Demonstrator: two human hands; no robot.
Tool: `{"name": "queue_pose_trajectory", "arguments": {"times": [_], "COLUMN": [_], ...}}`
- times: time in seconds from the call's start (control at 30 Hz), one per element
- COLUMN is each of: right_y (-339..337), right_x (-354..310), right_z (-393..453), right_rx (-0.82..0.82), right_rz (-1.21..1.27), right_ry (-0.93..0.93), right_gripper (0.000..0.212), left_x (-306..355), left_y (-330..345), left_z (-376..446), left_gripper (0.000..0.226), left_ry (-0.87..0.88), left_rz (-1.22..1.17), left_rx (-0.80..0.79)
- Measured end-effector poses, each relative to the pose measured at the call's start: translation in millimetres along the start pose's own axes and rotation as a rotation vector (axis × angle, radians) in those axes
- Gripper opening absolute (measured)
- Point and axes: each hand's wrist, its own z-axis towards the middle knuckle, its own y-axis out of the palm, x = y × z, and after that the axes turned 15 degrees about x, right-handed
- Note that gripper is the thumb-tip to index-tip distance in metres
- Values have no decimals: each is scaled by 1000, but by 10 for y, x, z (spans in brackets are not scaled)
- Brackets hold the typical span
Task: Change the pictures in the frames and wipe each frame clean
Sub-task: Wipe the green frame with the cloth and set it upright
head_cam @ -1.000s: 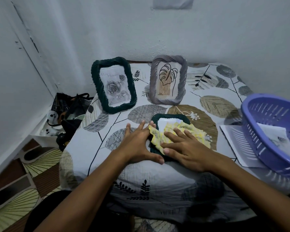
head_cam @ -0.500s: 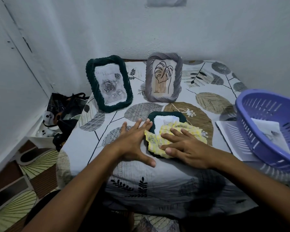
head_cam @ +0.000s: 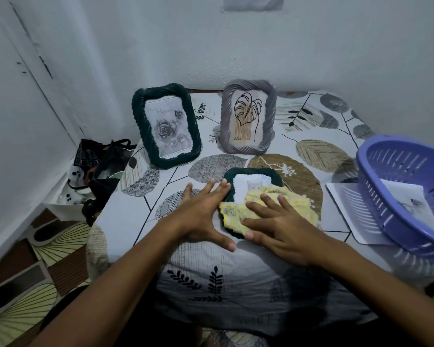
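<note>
Wiping goes well here if the right hand (head_cam: 283, 226), fingers spread flat on the yellow cloth (head_cam: 268, 204), rubs the whole dark green frame (head_cam: 253, 175) lying flat on the bench (head_cam: 236, 266). The left hand (head_cam: 201, 214), open and flat at the frame's left edge, should press so that it does not slide.

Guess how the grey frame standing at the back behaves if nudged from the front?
The grey frame stands tilted back, tall on a narrow base, so it probably tips backward easily. The tablecloth under it looks soft, so it may wobble rather than slide. Likely rigid and light.
</note>
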Motion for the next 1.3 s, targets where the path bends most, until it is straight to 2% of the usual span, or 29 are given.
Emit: {"name": "queue_pose_trajectory", "arguments": {"times": [0.13,0.3,0.53,0.87,1.03,1.3], "right_y": [-15,48,-3,-161,-185,-193], "right_x": [-35,29,27,369,397,492], "right_z": [129,182,-17,-294,-287,327], "right_rx": [-11,18,-26,64,36,26], "right_rz": [31,-74,7,74,-9,-136], "right_ry": [26,75,-14,116,144,313], "right_gripper": [95,106,90,93,88,60], "left_x": [-2,2,36,55,75,67], "left_y": [3,-11,-22,-22,-28,-38], "left_z": [1,0,-15,-28,-26,-7], "left_gripper": [141,142,138,128,122,124], "left_ry": [-4,-9,-35,-61,-86,-102], "left_rz": [-32,-54,-62,-79,-105,-151], "left_rx": [16,28,48,66,83,69]}}
